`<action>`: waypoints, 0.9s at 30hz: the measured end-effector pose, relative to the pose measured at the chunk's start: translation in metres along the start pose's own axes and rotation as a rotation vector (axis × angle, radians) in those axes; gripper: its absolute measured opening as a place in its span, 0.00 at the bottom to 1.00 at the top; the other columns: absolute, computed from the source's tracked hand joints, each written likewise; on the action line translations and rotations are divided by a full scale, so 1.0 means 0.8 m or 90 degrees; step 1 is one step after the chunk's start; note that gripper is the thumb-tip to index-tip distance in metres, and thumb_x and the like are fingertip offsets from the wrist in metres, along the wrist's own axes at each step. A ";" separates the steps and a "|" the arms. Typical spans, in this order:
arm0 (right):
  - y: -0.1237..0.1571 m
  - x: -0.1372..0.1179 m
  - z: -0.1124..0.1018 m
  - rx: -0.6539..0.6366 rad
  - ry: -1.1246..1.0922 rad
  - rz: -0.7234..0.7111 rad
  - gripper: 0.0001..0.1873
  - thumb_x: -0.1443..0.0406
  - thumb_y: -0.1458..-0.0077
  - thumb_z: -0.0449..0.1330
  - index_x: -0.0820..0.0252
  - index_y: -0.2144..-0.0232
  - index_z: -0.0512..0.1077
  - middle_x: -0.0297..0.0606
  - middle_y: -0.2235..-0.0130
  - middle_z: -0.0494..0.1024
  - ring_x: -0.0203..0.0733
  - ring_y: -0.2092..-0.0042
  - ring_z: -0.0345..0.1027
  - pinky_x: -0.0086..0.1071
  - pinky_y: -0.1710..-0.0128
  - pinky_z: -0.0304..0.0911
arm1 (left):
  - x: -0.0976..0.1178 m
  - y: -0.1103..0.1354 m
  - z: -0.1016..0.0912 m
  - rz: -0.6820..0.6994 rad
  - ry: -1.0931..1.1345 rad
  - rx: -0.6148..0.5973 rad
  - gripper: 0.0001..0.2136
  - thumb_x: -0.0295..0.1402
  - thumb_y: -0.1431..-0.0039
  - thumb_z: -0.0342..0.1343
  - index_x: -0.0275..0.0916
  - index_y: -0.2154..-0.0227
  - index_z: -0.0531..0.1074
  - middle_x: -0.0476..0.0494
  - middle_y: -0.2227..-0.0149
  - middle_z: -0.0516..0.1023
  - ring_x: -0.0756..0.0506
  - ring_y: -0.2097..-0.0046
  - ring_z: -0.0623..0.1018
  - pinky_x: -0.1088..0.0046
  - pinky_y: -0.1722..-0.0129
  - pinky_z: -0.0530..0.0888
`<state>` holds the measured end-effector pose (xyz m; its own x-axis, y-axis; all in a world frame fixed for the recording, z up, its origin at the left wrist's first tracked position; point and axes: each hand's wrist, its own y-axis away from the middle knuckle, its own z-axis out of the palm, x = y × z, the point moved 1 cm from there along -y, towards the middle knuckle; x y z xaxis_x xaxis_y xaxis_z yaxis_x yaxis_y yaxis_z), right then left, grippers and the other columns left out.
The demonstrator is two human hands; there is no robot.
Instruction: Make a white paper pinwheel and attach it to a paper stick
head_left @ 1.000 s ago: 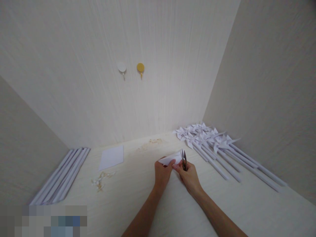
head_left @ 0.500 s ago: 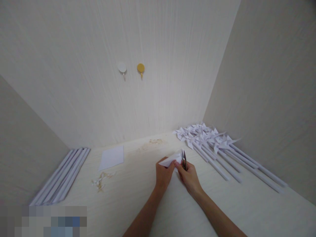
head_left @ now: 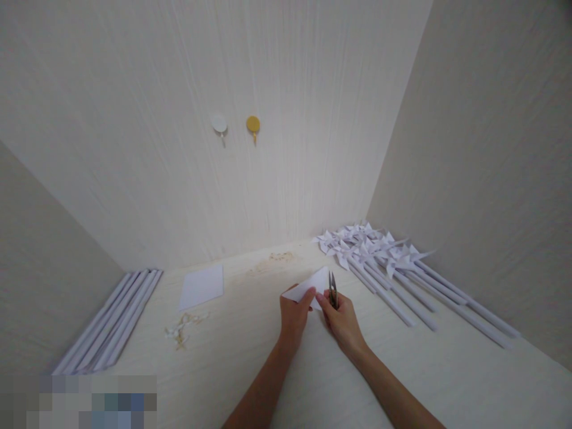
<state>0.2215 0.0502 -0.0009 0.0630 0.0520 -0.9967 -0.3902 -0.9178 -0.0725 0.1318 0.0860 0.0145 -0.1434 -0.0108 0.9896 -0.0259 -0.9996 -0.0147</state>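
A folded piece of white paper (head_left: 316, 282), triangular in outline, is pinched in my left hand (head_left: 294, 316), thumb on top. My right hand (head_left: 344, 322) is closed around small dark thread snips (head_left: 333, 289), their two pointed blades sticking up and slightly apart. The right thumb and fingertips also touch the lower right edge of the paper. Both hands are close together above the pale table, and the blades stand just right of the paper without visibly cutting it.
Several paper pinwheels (head_left: 364, 244) on white paper sticks lie at the right. A stack of rolled paper tubes (head_left: 111, 322) is at the left, with white paper sheets (head_left: 202, 287) and small white-and-yellowish bits (head_left: 182, 329) nearby. Two hooks, one yellow (head_left: 253, 124), are on the back wall.
The folded paper has turned in my left hand, showing more of its flat face, and the left thumb now lies across it. My right hand with the snips has hardly moved.
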 end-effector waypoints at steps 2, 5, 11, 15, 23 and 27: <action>0.000 0.001 0.000 0.001 0.013 -0.017 0.16 0.55 0.58 0.55 0.59 0.84 0.57 0.23 0.87 0.52 0.28 0.84 0.43 0.25 0.86 0.39 | 0.000 -0.001 0.000 -0.016 0.018 0.011 0.07 0.32 0.65 0.58 0.32 0.82 0.70 0.47 0.82 0.72 0.51 0.81 0.69 0.79 0.86 0.65; 0.000 -0.001 -0.001 -0.002 0.039 -0.037 0.16 0.56 0.57 0.55 0.59 0.85 0.56 0.24 0.86 0.52 0.29 0.83 0.43 0.25 0.84 0.40 | 0.000 -0.001 0.000 -0.017 0.034 0.015 0.07 0.31 0.66 0.58 0.32 0.81 0.70 0.48 0.82 0.72 0.51 0.81 0.69 0.79 0.86 0.65; 0.002 -0.009 0.000 -0.014 0.076 -0.065 0.17 0.56 0.56 0.53 0.59 0.86 0.54 0.25 0.85 0.51 0.30 0.81 0.44 0.26 0.82 0.42 | -0.001 -0.002 0.000 -0.024 0.037 0.014 0.07 0.31 0.66 0.58 0.32 0.82 0.70 0.47 0.82 0.72 0.51 0.81 0.70 0.79 0.86 0.65; 0.002 -0.010 0.000 -0.010 0.077 -0.070 0.17 0.56 0.55 0.52 0.59 0.86 0.54 0.26 0.84 0.51 0.30 0.81 0.44 0.26 0.82 0.43 | -0.002 -0.002 0.000 -0.024 0.034 0.015 0.07 0.32 0.66 0.59 0.32 0.83 0.70 0.47 0.83 0.72 0.51 0.82 0.69 0.79 0.86 0.65; 0.004 -0.016 0.001 -0.008 0.045 -0.045 0.16 0.54 0.56 0.52 0.60 0.85 0.59 0.26 0.84 0.55 0.31 0.81 0.47 0.26 0.82 0.45 | -0.002 0.001 0.001 -0.028 0.031 0.031 0.09 0.34 0.64 0.58 0.32 0.84 0.70 0.47 0.84 0.71 0.52 0.82 0.68 0.79 0.85 0.65; 0.006 -0.017 0.001 0.000 0.034 -0.024 0.16 0.55 0.54 0.51 0.60 0.84 0.60 0.25 0.86 0.54 0.30 0.83 0.45 0.26 0.84 0.43 | -0.004 0.005 0.005 -0.049 0.036 0.082 0.09 0.35 0.65 0.58 0.32 0.85 0.69 0.48 0.85 0.70 0.52 0.83 0.67 0.79 0.86 0.63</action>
<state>0.2178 0.0452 0.0123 0.1265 0.0651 -0.9898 -0.3864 -0.9158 -0.1097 0.1364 0.0820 0.0116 -0.2011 0.0635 0.9775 0.0884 -0.9926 0.0826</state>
